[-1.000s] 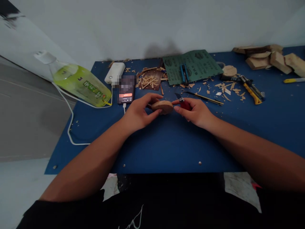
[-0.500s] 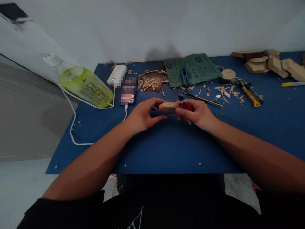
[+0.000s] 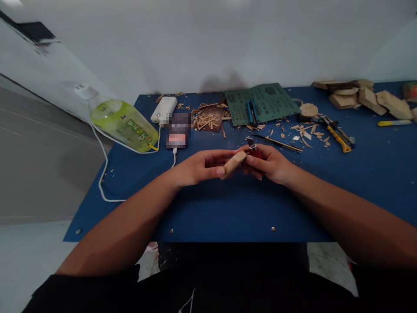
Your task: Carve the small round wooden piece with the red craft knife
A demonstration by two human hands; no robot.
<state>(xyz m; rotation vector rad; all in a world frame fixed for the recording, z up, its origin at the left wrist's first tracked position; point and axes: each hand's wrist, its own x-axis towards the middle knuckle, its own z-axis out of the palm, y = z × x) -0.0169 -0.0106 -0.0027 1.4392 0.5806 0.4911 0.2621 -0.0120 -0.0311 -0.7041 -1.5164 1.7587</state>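
Observation:
My left hand (image 3: 203, 167) grips a small, pale wooden block (image 3: 235, 163) with cut faces, thumb on its near end and fingers behind it. The block is tilted, its upper end toward my right hand (image 3: 269, 163). That hand is closed around a red-handled carving knife (image 3: 253, 150), whose short blade points up and away from me. The right fingertips are close to the block's upper end; whether they touch it I cannot tell. Just beyond the knife a thin dark tool (image 3: 276, 141) lies on the blue table (image 3: 221, 213).
Wood shavings (image 3: 208, 121) and green sandpaper (image 3: 263, 102) with a blue cutter (image 3: 251, 112) lie at the back. A yellow utility knife (image 3: 337, 134) and wooden pieces (image 3: 371, 100) are to the right. Leftward are a phone (image 3: 178, 130), power bank (image 3: 164, 108), cable and bottle (image 3: 125, 124).
The wooden block has turned from lying level to slanting, and my left thumb now presses its near end. Both hands sit slightly lower in view. The knife stays in my right hand.

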